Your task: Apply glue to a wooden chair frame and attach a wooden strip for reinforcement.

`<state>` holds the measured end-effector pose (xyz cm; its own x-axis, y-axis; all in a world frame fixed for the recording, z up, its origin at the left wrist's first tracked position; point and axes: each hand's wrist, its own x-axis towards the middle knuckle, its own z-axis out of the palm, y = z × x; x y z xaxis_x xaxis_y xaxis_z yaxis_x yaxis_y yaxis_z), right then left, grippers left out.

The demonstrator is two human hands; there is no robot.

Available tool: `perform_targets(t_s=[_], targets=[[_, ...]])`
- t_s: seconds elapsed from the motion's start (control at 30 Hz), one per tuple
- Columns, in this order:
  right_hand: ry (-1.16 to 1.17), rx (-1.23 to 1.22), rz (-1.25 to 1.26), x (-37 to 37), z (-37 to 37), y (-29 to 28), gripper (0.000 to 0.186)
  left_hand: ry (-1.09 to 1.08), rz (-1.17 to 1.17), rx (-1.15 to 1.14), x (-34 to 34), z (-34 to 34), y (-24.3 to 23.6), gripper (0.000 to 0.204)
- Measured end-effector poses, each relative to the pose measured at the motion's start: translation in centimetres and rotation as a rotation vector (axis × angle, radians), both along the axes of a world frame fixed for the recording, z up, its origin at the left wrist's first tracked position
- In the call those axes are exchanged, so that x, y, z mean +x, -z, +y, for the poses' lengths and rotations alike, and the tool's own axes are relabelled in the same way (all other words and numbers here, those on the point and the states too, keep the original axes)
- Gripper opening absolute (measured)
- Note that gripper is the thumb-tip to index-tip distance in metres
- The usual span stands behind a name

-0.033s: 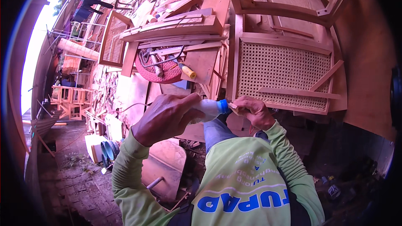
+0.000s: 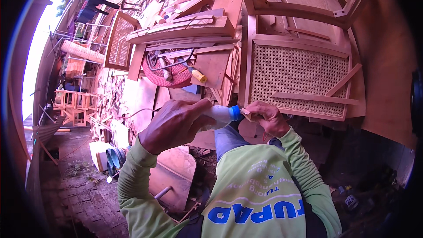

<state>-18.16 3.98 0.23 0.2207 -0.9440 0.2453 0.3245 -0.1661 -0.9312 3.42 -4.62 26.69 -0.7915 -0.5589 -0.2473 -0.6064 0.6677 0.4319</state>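
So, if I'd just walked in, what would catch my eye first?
Probably the pale bottle with its blue cap, mid-picture in the left hand, close to a small light piece pinched in the right hand. Beyond that, at upper right, lies a broad woven cane panel; left of it, a yellow handle sits beside something round, red and woven.

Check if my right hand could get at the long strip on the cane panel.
Probably yes: the long strip lies uncovered on the cane panel, just beyond your right hand, with nothing visibly blocking. That hand holds a small pale piece, though, so it may need freeing first.
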Motion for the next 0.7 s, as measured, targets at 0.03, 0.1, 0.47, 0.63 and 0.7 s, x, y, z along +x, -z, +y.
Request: perform_targets(t_s=[0.03, 0.1, 0.47, 0.63, 0.7], targets=[[-0.001, -0.001, -0.001, -0.01, -0.1, 0.03, 0.048, -0.001, 0.0, 0.011, 0.04, 0.01, -0.04, 0.023], [0.018, -0.056, 0.018, -0.03, -0.21, 0.08, 0.05, 0.003, -0.007, 0.003, -0.15, 0.04, -0.01, 0.023], [-0.014, 0.014, -0.029, -0.03, -0.03, 0.25, 0.052, 0.006, -0.076, 0.029, -0.18, -0.34, 0.25, 0.024], [-0.019, 0.009, -0.027, -0.17, 0.05, 0.36, 0.053, -0.001, -0.031, 0.0, -0.14, -0.16, 0.55, 0.026], [-0.016, 0.019, -0.026, -0.18, 0.11, 0.35, 0.052, 0.0, -0.023, -0.003, -0.05, -0.1, 0.69, 0.026]])
